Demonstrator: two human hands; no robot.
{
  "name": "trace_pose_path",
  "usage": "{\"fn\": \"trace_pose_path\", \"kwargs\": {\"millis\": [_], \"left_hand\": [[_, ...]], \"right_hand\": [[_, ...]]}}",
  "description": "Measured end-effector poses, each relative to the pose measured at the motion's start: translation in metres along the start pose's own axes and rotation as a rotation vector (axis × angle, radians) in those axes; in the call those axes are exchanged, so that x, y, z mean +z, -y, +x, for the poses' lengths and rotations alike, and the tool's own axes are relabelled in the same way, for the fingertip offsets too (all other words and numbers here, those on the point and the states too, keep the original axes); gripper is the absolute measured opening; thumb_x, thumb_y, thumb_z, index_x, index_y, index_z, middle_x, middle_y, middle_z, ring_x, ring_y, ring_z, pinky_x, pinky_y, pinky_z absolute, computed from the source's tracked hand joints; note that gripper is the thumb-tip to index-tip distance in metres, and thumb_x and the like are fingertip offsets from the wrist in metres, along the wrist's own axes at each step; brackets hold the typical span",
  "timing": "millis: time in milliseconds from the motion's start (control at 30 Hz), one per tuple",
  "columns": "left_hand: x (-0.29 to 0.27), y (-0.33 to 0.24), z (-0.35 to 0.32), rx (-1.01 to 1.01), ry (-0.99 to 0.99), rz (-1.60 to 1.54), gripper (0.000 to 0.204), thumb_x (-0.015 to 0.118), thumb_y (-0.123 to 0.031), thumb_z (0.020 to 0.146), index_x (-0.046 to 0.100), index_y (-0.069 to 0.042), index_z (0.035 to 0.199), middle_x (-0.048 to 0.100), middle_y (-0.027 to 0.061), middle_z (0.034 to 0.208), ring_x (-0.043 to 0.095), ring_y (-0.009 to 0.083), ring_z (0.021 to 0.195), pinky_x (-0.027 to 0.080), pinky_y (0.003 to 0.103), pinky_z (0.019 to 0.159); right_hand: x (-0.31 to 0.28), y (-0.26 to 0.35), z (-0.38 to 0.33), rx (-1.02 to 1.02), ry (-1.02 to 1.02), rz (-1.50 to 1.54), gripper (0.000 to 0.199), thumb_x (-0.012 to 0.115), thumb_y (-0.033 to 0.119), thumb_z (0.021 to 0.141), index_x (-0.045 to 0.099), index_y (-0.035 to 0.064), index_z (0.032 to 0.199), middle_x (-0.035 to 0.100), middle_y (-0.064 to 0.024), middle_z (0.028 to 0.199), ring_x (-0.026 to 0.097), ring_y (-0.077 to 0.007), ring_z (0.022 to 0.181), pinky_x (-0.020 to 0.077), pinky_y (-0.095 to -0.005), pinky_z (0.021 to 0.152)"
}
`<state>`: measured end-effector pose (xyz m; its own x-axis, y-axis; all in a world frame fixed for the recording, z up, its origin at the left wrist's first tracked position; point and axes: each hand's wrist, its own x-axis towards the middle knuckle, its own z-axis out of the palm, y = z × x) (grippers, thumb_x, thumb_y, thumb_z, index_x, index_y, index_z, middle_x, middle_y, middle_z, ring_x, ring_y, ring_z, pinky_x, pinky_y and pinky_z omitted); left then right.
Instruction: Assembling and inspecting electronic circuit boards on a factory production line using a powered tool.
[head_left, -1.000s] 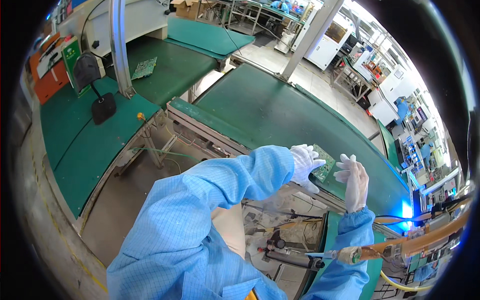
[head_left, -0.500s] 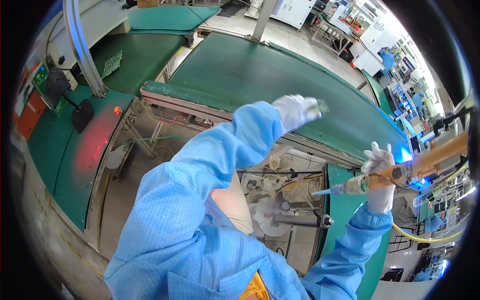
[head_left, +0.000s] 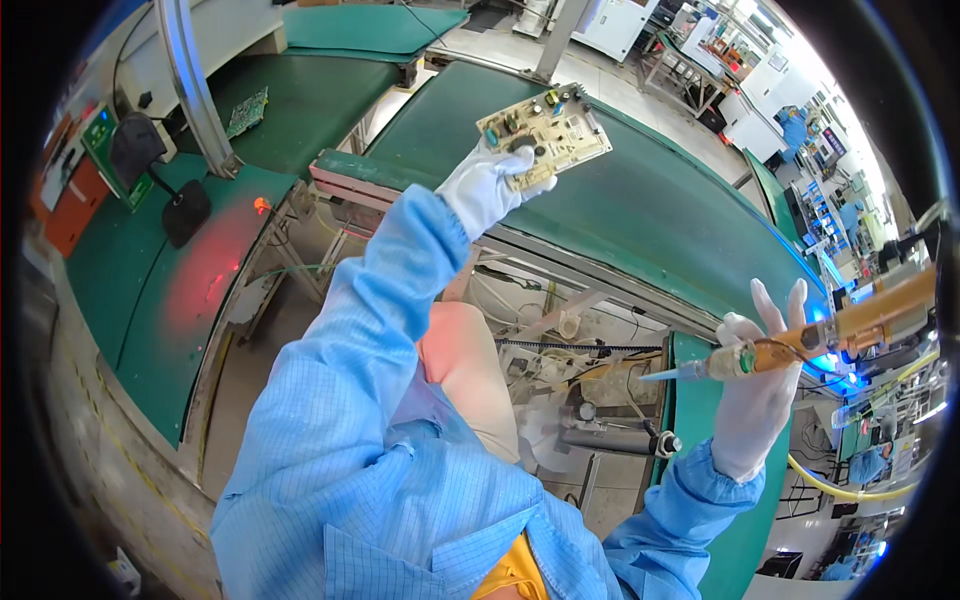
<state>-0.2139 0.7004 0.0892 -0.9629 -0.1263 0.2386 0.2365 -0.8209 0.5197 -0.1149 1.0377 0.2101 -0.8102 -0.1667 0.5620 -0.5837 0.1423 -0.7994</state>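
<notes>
My gloved left hand (head_left: 487,185) grips a tan circuit board (head_left: 575,140) by its near left corner, fingers closed on the edge. The board hangs over the green conveyor belt (head_left: 660,215), its component side showing. A black part, a blue part and several smaller ones stand up from it. On the right, my gloved right hand (head_left: 750,415) is raised with its fingers apart and nothing in them. An amber dispensing syringe (head_left: 775,353) with a pale blue tip (head_left: 665,375) crosses in front of that hand and hides part of it. I cannot tell whether they touch.
A second circuit board (head_left: 247,113) lies on the far left belt. A green bench (head_left: 150,300) with a red glow runs along the left, bearing a black stand (head_left: 185,215). Metal posts (head_left: 190,85) rise behind. Below the belt sits a metal cylinder (head_left: 615,438). A yellow hose (head_left: 850,492) curves at right.
My left hand has moved left and away from me with the circuit board, which now shows its component side. My right hand has dropped slightly nearer, its fingers still apart. The view has shifted slightly.
</notes>
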Motion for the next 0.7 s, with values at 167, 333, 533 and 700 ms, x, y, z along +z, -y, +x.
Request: {"fn": "trace_pose_path", "kwargs": {"millis": [167,333,533,700], "left_hand": [[0.008,-0.032,-0.065,-0.086,0.09,-0.033,0.047,0.056,-0.003,0.09,0.041,0.0,0.135,0.055,0.0175,0.126,0.059,0.0319,0.112,0.054,0.046,0.092],[0.004,-0.056,-0.121,-0.052,0.102,0.091,0.056,0.058,0.002,0.086,0.039,-0.001,0.139,0.055,0.0171,0.128,0.058,0.0328,0.114,0.05,0.049,0.096],[-0.016,-0.094,-0.18,-0.027,-0.086,0.097,0.059,0.06,0.002,0.086,0.038,-0.002,0.14,0.055,0.019,0.129,0.058,0.0365,0.113,0.05,0.051,0.095],[-0.017,-0.134,-0.225,0.13,-0.209,0.34,0.06,0.06,0.001,0.087,0.037,-0.003,0.141,0.054,0.0174,0.13,0.058,0.0333,0.115,0.054,0.049,0.09]], "right_hand": [[0.027,0.007,0.005,-0.011,-0.031,0.184,0.058,0.03,0.036,0.102,0.029,-0.0047,0.144,0.06,-0.0234,0.118,0.063,-0.0169,0.078,0.0488,-0.0263,0.072],[0.024,-0.007,0.01,-0.066,0.091,0.194,0.041,0.032,0.015,0.103,0.041,0.0173,0.143,0.038,-0.0276,0.143,0.057,-0.0127,0.071,0.0489,-0.0211,0.056],[0.053,0.005,0.016,0.028,-0.059,0.26,0.061,0.038,0.036,0.099,0.03,-0.0059,0.143,0.065,-0.0154,0.101,0.055,-0.0106,0.055,0.0409,-0.0195,0.048],[0.062,0.009,0.015,0.062,-0.084,0.215,0.058,0.035,0.035,0.1,0.027,0.0001,0.146,0.059,-0.0166,0.117,0.047,-0.0073,0.06,0.0388,-0.0176,0.052]]}}
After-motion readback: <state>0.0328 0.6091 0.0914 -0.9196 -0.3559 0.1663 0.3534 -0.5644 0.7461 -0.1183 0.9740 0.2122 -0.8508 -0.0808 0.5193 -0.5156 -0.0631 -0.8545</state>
